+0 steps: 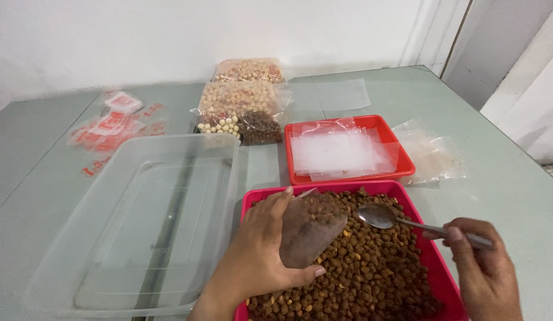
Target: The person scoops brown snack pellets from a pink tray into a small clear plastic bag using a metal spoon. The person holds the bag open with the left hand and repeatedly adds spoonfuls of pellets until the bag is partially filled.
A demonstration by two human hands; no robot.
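Observation:
My left hand (258, 249) holds a small clear plastic bag (309, 229) open over a pink tray (434, 249) filled with brown coated nuts (371, 273). A few nuts sit inside the bag. My right hand (484, 273) grips the handle of a metal spoon (380, 217), whose empty bowl hovers just right of the bag's mouth, above the nuts.
A large clear plastic container (145, 220) stands left of the pink tray. Behind it a red tray (407, 160) holds clear bags (339, 151). Further back lie packets of pale and brown nuts (243, 104), red-printed labels (113, 128), and loose plastic bags (431, 151).

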